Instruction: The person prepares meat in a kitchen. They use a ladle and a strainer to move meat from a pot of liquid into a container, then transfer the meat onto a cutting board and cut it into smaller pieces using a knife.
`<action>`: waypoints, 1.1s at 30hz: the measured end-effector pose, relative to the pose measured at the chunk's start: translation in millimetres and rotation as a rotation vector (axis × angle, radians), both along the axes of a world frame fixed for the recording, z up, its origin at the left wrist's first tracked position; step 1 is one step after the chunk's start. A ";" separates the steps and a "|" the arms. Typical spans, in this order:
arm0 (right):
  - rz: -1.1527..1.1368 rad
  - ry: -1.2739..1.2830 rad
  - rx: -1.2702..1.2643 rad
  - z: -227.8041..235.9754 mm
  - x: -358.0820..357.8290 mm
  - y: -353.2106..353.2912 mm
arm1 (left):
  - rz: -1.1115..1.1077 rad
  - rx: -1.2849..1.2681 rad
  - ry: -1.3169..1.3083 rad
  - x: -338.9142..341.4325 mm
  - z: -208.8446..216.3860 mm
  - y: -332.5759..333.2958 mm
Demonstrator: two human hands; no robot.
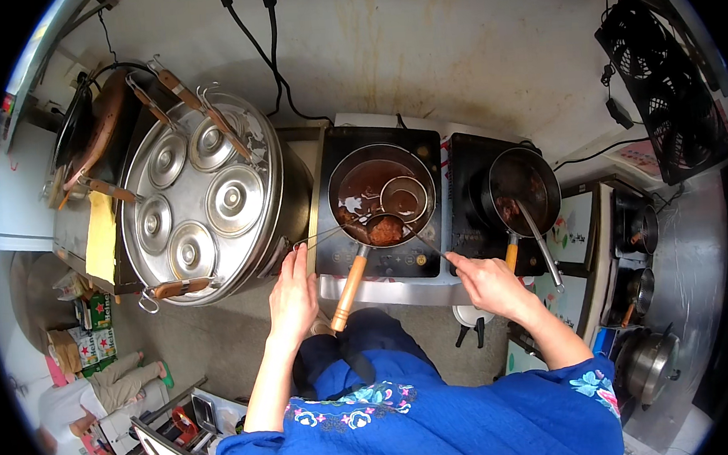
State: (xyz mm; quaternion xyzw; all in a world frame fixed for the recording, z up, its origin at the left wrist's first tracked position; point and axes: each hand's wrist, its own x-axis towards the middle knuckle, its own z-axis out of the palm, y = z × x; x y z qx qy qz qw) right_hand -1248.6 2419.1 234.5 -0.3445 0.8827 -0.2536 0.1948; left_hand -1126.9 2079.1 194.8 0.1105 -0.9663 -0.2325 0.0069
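A pan point(337, 172) with a wooden handle point(350, 287) holds reddish-brown sauce. In it a round metal ladle point(404, 198) carries some of the sauce, just behind a brown lump of food point(385, 229) that looks like meat. My left hand point(293, 292) is closed on the thin metal handle of a utensil whose far end reaches the pan's left front, by the lump; its head is hard to make out. My right hand point(488, 285) grips a thin dark handle that slants into the pan's right front, seemingly the ladle's.
The pan sits on a black induction cooker point(434, 261). To its right, a second pan point(530, 186) holds food and a metal utensil point(540, 237). A large steamer pot point(246, 280) with several round lids stands left. Another person point(111, 385) is at lower left.
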 end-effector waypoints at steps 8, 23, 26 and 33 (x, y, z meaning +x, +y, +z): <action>0.099 0.162 0.029 -1.8 7.6 -0.5 | 0.007 -0.011 -0.001 1.4 -1.0 0.6; -0.488 -0.849 -0.200 16.2 -19.4 -5.5 | 0.032 0.010 0.012 6.0 12.0 2.6; -0.656 -1.104 -0.311 14.9 -36.6 3.0 | 0.039 0.018 0.039 8.9 16.9 1.4; -0.714 -1.060 -0.510 -7.4 -20.9 -67.7 | 0.221 0.147 -0.127 68.4 39.1 -17.8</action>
